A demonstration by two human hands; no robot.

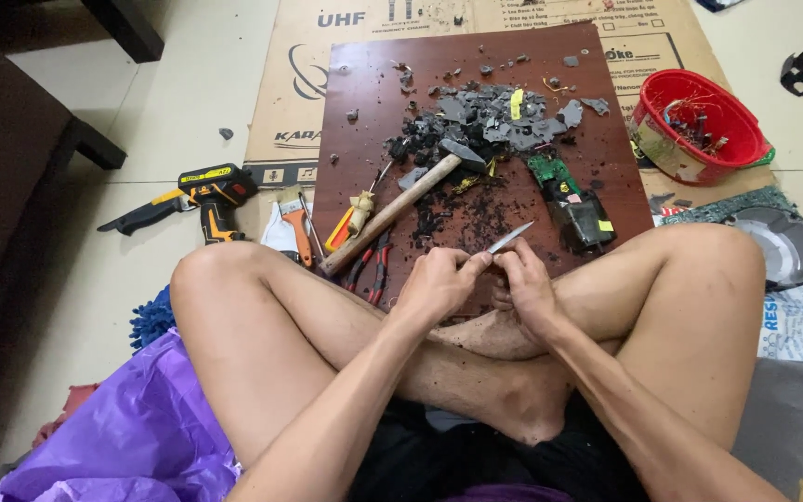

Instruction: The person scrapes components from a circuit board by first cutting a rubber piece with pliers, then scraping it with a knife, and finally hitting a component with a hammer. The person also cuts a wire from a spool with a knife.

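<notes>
Fingertips of the left hand [439, 284] and right hand [524, 286] meet over the near edge of the board [364, 112], pinched narrowly around a small part that they mostly hide. A knife [511, 238] rises from between them, blade pointing up and right, away from the body; which hand grips its handle cannot be told. Both hands rest above the crossed legs, close to bare skin, so the work likely goes best with the edge kept directed outward, short controlled strokes, and the holding thumb kept behind the blade line. Bracing the wrists on the shins would steady the cut.

Just beyond the hands lie a hammer [392, 212], head resting in a pile of grey debris [494, 121], and a green circuit board [550, 175] touching a black block [585, 219]. Red-handled pliers [375, 270] lie beside the left wrist, half under the hammer handle. Left of the board are a brush [297, 223] and a yellow drill [206, 197]. A red basket [694, 125] holding small parts stands well apart at the right, on cardboard [290, 102].
</notes>
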